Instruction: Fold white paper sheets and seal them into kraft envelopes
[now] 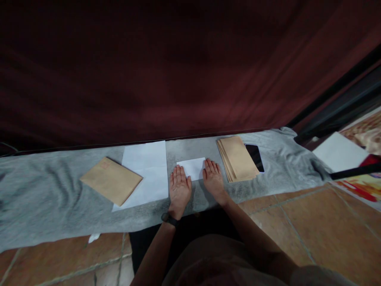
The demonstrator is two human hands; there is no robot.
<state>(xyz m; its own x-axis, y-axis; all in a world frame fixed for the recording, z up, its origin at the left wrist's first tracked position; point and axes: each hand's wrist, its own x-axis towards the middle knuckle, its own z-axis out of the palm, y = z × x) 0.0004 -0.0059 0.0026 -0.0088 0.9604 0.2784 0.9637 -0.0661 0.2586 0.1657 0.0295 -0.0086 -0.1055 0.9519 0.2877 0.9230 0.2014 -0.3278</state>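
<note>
A small white folded sheet of paper [192, 167] lies on the grey cloth, between my two hands. My left hand [180, 188] rests flat on its left end, fingers stretched out; a dark watch is on that wrist. Over the right end lies my right hand [213, 178], palm down with fingers extended. Just left of my left hand are larger white sheets of paper [149, 171], partly covered by a brown envelope [111, 180]. To the right of my right hand sits a fanned stack of brown envelopes [239, 159].
A dark-screened phone [255, 157] lies partly under the envelope stack. Grey cloth [44, 198] covers the narrow surface, with a dark red curtain [178, 79] behind it. A white scrap [94, 238] lies on the tiled floor. At far right is a white sheet [341, 151].
</note>
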